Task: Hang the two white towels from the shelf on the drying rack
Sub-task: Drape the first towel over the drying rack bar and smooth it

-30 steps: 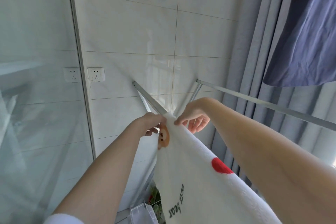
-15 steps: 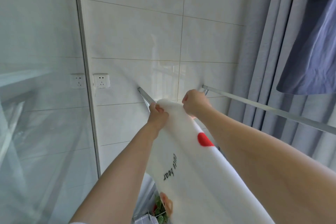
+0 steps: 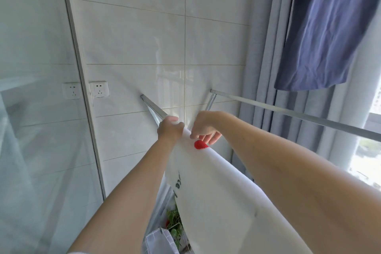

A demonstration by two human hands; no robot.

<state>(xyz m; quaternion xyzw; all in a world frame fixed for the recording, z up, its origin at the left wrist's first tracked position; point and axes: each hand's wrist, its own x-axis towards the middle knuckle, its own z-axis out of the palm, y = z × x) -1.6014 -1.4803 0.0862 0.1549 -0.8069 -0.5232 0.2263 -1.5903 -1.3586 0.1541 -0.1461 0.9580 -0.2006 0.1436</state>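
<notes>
My left hand [image 3: 170, 130], at the centre of the frame, is curled shut over the far end of the white towel [image 3: 216, 187], fingers wrapped down across the fold so the cloth is pressed onto the near rail of the drying rack [image 3: 153, 108] and cannot slide off while I adjust it. My right hand [image 3: 205, 130], just beside it, pinches the towel's top edge between thumb and forefinger, with the other fingers loosely spread behind the cloth; I judge that this hand is there to tug the far flap level, since the towel needs roughly equal weight on both sides to stay put. The towel lies over the rail from my hands toward the lower right of the frame, its red mark [image 3: 200, 145] just below my right fingertips and black lettering [image 3: 176, 184] on the flap facing me. The rack's second rail [image 3: 299, 115] runs bare toward the right edge, probably the place for the other towel, which I cannot see here. Beyond hang the grey curtain [image 3: 261, 68] and a blue garment [image 3: 325, 27] at upper right, with a wall socket [image 3: 99, 89] at left.
</notes>
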